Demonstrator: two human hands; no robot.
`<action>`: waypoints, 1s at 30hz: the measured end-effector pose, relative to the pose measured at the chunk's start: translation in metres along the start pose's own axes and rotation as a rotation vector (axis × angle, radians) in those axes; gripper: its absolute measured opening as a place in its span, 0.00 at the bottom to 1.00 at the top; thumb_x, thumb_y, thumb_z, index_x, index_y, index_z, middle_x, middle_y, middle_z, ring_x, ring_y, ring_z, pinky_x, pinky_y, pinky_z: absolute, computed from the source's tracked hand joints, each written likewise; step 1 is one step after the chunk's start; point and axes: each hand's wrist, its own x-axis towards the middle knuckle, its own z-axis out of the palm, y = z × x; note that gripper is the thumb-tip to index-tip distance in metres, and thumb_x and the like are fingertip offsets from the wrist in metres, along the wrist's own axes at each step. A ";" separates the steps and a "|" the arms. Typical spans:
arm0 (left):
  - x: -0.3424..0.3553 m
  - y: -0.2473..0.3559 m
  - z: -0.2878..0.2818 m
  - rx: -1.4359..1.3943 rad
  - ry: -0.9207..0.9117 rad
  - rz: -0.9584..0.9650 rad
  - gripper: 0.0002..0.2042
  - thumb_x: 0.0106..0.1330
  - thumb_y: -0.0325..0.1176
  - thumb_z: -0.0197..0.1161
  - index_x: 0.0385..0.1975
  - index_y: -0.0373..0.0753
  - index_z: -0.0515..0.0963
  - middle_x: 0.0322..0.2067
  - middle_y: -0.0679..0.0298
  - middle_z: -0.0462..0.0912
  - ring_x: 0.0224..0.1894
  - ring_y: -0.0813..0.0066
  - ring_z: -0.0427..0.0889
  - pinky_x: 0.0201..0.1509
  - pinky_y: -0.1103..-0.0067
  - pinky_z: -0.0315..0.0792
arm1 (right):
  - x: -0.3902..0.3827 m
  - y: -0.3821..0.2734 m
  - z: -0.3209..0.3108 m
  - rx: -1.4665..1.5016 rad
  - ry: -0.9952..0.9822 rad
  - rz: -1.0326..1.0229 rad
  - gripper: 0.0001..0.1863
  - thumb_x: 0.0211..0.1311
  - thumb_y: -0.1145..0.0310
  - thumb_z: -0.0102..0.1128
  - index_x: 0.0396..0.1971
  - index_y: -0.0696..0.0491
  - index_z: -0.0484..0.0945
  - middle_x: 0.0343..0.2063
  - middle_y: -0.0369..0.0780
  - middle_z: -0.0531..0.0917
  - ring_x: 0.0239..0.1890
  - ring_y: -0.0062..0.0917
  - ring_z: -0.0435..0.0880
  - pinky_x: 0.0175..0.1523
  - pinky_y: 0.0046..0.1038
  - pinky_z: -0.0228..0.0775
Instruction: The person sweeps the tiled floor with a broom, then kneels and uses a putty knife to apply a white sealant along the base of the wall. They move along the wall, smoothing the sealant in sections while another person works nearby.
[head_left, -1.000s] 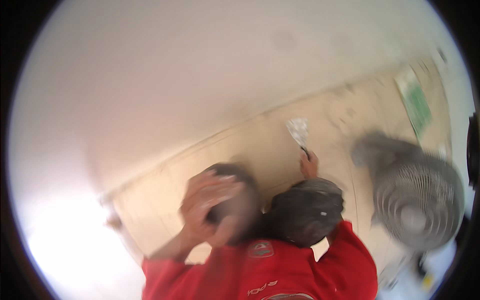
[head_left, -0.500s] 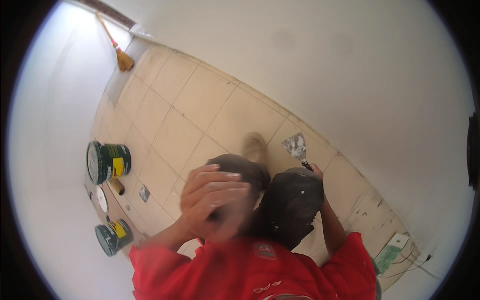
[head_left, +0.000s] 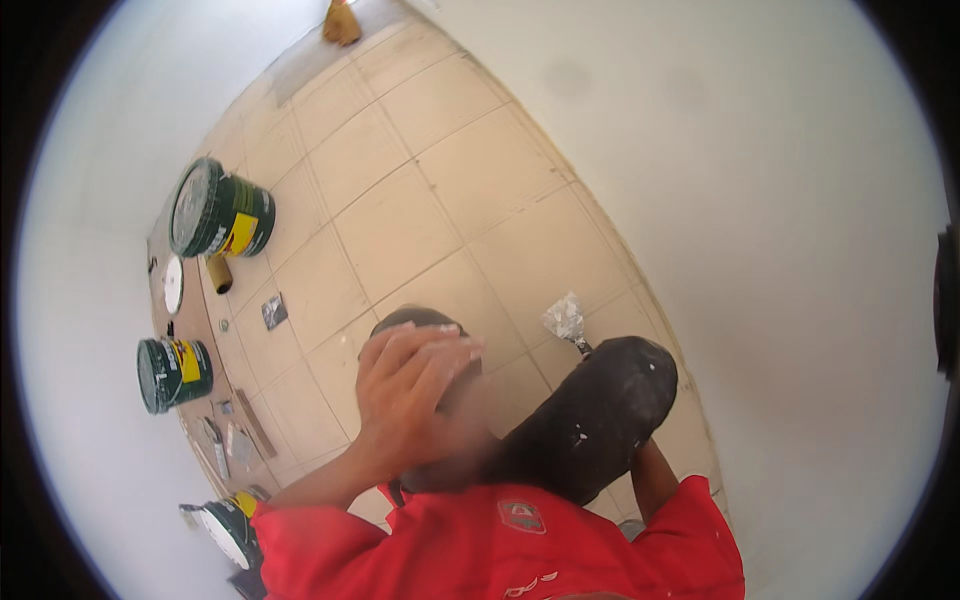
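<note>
My left hand (head_left: 410, 390) is raised over my left knee (head_left: 415, 318). It holds nothing; its fingers are stretched out and whitish at the tips, and the palm side is blurred. Past my right knee (head_left: 635, 375) juts a putty knife (head_left: 565, 318), its wide metal blade smeared white and its dark handle partly covered. My right forearm (head_left: 655, 485) goes down beside that knee, which hides the right hand; the knife keeps the place beside the knee where that hand gripped it in the earlier frame.
Beige floor tiles (head_left: 385, 235) run along a pale wall (head_left: 750, 250). At left stand green buckets (head_left: 245, 220) with yellow labels, a brown roll (head_left: 219, 274), a white disc-shaped lid (head_left: 174, 285) and a small grey plate (head_left: 274, 311). Far off is a broom head (head_left: 341, 25).
My view has shifted, bringing a third bucket into sight at lower left. My right knee now covers the right hand, seen before on the putty knife. The left hand stays raised.
</note>
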 end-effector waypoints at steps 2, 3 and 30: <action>-0.013 -0.024 -0.021 -0.042 0.002 0.026 0.13 0.51 0.30 0.68 0.38 0.43 0.82 0.40 0.67 0.89 0.46 0.65 0.84 0.58 0.63 0.69 | 0.029 -0.032 0.016 -0.080 -0.040 -0.010 0.17 0.65 0.56 0.62 0.34 0.58 0.79 0.21 0.44 0.81 0.26 0.28 0.81 0.36 0.34 0.72; -0.023 -0.036 -0.027 -0.055 0.014 0.025 0.13 0.52 0.32 0.67 0.39 0.44 0.83 0.40 0.68 0.89 0.45 0.66 0.84 0.59 0.64 0.68 | 0.042 -0.045 0.028 -0.117 -0.074 -0.032 0.17 0.65 0.56 0.62 0.34 0.58 0.79 0.22 0.44 0.81 0.26 0.29 0.81 0.36 0.34 0.73; 0.070 -0.378 -0.014 -0.627 0.047 -0.290 0.12 0.53 0.24 0.65 0.38 0.40 0.82 0.40 0.65 0.88 0.47 0.61 0.84 0.53 0.67 0.73 | 0.388 -0.511 0.253 -1.218 0.166 -0.916 0.22 0.70 0.67 0.46 0.62 0.47 0.72 0.33 0.53 0.78 0.36 0.47 0.84 0.40 0.41 0.81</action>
